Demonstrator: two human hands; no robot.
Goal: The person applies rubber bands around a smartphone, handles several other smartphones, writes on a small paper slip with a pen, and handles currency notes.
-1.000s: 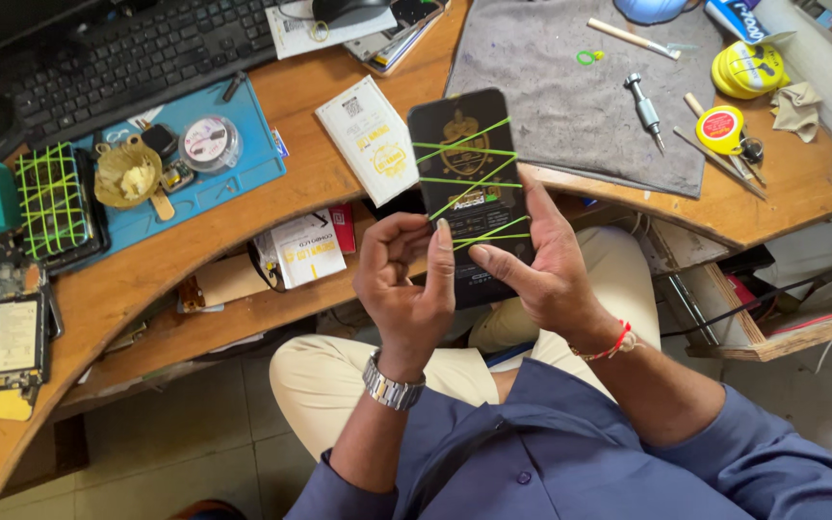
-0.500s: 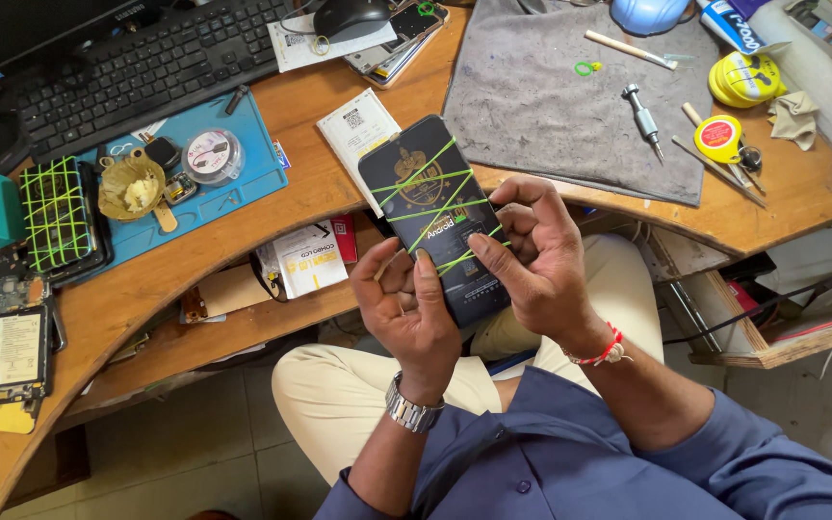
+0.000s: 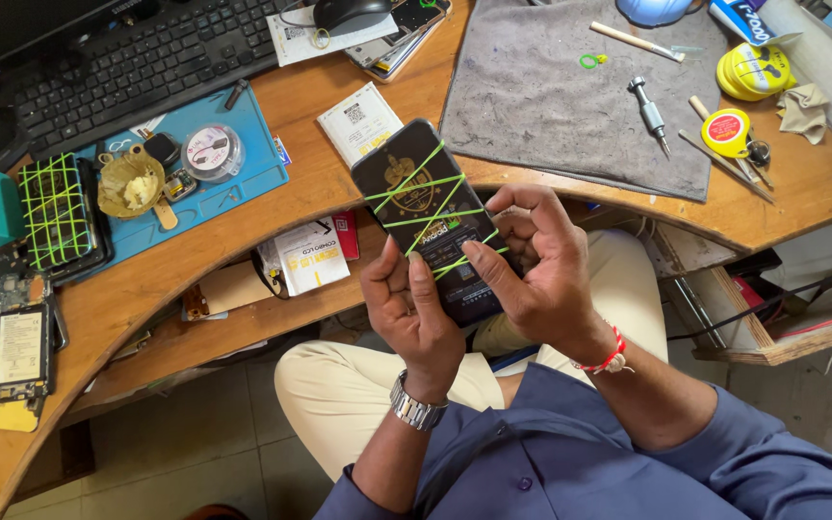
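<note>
Glossy black phone [image 3: 426,217], stretchy green rubber bands [image 3: 416,197]; matt grey cloth mat [image 3: 570,96]; worn wooden desk [image 3: 339,154].

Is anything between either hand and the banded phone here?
Nothing visible. Both the left hand and right hand already grip the phone directly, fingers resting on its green rubber bands, above the lap and clear of the desk.

Bright even daylight, soft shadows beneath the desk edge, sharp focus throughout, mild wide-angle bending at the edges
</note>
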